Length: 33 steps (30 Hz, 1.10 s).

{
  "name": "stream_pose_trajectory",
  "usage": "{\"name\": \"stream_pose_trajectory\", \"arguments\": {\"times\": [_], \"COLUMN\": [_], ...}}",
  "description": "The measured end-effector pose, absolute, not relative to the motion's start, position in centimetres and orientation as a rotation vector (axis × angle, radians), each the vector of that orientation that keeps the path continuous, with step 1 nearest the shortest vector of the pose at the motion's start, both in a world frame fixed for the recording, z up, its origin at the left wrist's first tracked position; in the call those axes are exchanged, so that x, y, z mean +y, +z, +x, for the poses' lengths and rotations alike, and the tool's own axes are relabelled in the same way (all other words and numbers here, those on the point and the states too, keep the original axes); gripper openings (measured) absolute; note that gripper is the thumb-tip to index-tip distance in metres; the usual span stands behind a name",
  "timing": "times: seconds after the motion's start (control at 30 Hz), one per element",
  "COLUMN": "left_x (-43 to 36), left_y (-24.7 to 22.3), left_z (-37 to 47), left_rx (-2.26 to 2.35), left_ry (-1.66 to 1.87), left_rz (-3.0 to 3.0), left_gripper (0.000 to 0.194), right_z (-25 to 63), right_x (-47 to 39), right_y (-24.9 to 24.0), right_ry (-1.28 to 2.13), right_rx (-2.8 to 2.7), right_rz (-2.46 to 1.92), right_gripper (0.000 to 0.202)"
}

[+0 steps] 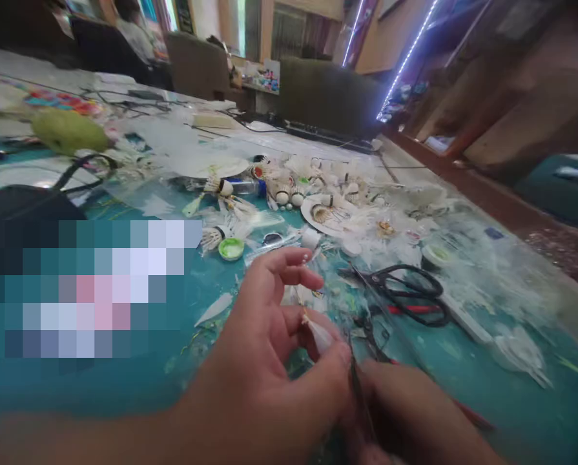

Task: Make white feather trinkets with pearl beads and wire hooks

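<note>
My left hand [274, 349] is in the middle, its thumb and a finger pinching a small white feather [320, 336] with a thin tip pointing up and away. The index and another finger curl above it. Close against the left thumb, my right hand [405, 407] is closed on a slim dark metal tool [359, 387]; blur and the fingers hide what kind it is. Just beyond my hands lie black-handled scissors [409, 287] and a dark tool with jaws [373, 332]. A loose white feather [214, 309] rests on the green table to the left.
Several shuttlecocks [216, 236], a bottle cap with green paste [231, 248], a white dish [320, 216] and plastic bags clutter the table's middle. A dark bag [22, 213] and a yellow-green fruit [68, 131] lie left. A laptop [327, 97] stands behind; a person sits at the far left.
</note>
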<state>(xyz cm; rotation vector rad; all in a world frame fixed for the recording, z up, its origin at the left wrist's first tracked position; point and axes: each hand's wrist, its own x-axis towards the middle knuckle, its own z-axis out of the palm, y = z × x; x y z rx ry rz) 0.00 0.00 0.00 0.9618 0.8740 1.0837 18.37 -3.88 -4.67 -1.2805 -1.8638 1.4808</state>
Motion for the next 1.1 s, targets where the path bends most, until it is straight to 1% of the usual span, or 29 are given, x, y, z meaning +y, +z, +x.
{"name": "stream_pose_trajectory", "arguments": {"times": [0.13,0.3,0.5,0.67,0.77,0.87,1.0,1.1], "left_x": [0.3,0.1,0.4,1.0,1.0,0.9,0.9,0.9], "left_y": [-0.2,-0.1,-0.7,-1.5,-1.6,-1.5,-1.4,-1.4], "left_z": [-0.1,0.0,-0.1,-0.6,-0.7,-0.7,-0.5,-0.5], "left_rx": [0.865,0.882,0.838,0.741,0.753,0.77,0.794,0.788], "left_ry": [1.082,1.082,1.083,1.067,1.067,1.073,1.078,1.072], "left_rz": [0.946,0.957,0.989,1.111,1.12,1.116,1.087,1.08], "left_gripper": [0.057,0.055,0.058,0.058,0.056,0.056,0.058,0.057], "right_z": [18.4,17.8,17.7,17.6,17.4,17.2,17.2,17.4], "right_x": [-3.6,-3.9,-3.7,-4.1,-4.3,-4.2,-4.0,-4.0], "right_y": [-4.6,-2.8,-2.8,-2.6,-2.1,-1.8,-1.8,-1.9], "right_ry": [1.53,1.408,1.614,1.521,1.416,1.352,1.384,1.466], "right_rx": [-1.876,-1.824,-1.76,-1.744,-1.777,-1.801,-1.788,-1.769], "right_rz": [-1.299,-1.416,-1.33,-1.386,-1.426,-1.429,-1.396,-1.363], "right_gripper": [0.058,0.06,0.065,0.063,0.059,0.06,0.063,0.06]}}
